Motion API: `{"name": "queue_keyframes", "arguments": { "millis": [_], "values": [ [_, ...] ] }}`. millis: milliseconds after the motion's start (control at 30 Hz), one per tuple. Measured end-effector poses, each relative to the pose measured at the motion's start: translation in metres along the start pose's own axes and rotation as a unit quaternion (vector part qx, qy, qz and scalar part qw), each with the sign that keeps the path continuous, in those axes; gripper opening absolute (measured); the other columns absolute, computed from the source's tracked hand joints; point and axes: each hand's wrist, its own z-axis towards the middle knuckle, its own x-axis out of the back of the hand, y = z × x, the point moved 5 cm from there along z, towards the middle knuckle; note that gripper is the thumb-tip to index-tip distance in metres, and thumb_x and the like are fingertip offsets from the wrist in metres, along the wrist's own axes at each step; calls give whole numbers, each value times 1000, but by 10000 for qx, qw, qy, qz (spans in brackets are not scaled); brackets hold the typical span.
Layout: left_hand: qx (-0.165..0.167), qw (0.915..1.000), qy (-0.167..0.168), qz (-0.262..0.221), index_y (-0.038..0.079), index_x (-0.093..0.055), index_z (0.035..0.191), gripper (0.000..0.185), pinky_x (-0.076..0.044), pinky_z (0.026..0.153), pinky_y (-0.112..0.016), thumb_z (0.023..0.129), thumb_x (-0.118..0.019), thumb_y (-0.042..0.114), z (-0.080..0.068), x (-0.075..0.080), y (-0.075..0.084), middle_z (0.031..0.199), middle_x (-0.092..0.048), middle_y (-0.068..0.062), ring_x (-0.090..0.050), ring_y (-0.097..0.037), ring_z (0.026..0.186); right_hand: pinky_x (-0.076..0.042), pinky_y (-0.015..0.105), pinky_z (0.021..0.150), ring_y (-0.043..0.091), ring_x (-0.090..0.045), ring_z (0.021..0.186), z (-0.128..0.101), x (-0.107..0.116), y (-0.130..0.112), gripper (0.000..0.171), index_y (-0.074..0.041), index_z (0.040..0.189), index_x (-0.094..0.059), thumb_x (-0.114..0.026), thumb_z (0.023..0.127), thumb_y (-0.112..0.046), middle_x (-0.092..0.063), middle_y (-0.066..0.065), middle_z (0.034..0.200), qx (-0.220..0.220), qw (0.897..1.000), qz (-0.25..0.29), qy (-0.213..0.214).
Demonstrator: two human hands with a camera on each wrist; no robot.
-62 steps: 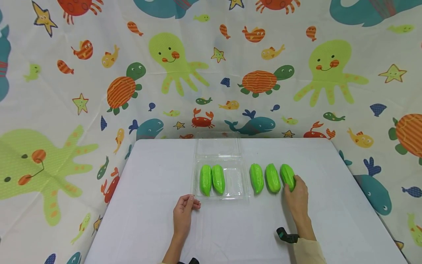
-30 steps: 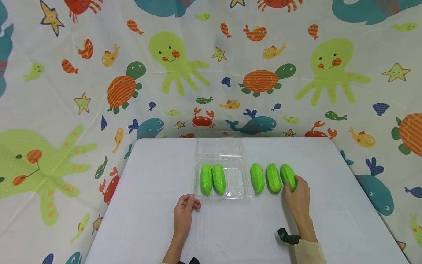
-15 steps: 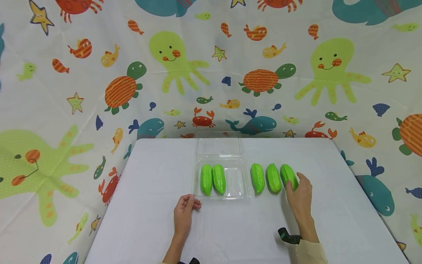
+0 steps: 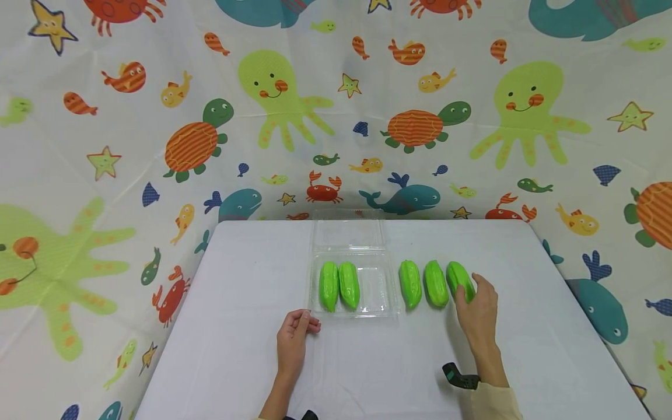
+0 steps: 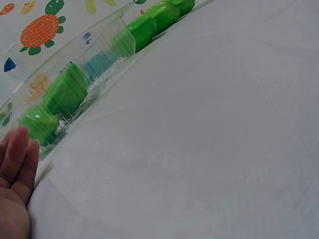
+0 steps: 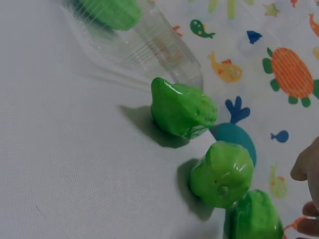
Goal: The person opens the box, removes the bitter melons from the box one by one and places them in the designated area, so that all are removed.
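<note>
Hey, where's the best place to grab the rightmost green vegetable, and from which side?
Probably pinch the rightmost green vegetable across its thick middle, coming from the right: it's long and lies slanted, with a neighbouring vegetable close on its left.

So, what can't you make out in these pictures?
Head view: the near end of the rightmost gourd, hidden by the right hand.
Head view: whether the left hand touches the box; the contact is too small to tell.
Left wrist view: the rest of the left hand, cut off by the left edge; boxed gourds, blurred by the box's wall.
Right wrist view: most of the right hand, cut off by the right edge.
</note>
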Motion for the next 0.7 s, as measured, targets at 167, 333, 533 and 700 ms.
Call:
{"name": "queue_keyframes", "arguments": {
  "millis": [167,333,533,700],
  "values": [
    [53,10000,5,-19,-5,-62,110,29,-61,78,-20,103,-58,23,1,0,-1,87,-71,-18,-71,-12,73,-42,62,101,51,-50,122,-1,1,-3,39,14,126,-54,-62,92,-4,-57,35,127,125,9999,40,84],
    [153,9999,32,-31,-4,-62,111,27,-60,78,-19,103,-57,21,1,0,-2,89,-71,-19,-71,-11,73,-42,61,102,50,-50,122,-2,2,-5,38,14,125,-55,-62,92,-3,-57,35,126,153,9998,105,106],
    [166,9998,51,-40,-5,-62,113,25,-60,77,-19,103,-57,18,1,0,-1,91,-71,-20,-71,-12,74,-44,60,95,50,-52,118,-2,2,-9,37,14,124,-56,-62,92,-3,-58,35,125,231,9995,161,166],
    [140,9999,27,-21,-3,-63,110,26,-60,78,-19,103,-58,22,2,0,0,88,-71,-18,-71,-11,73,-43,53,82,46,-54,107,-2,0,-13,37,14,122,-56,-63,90,-2,-59,34,121,314,9992,141,211]
  ]
}}
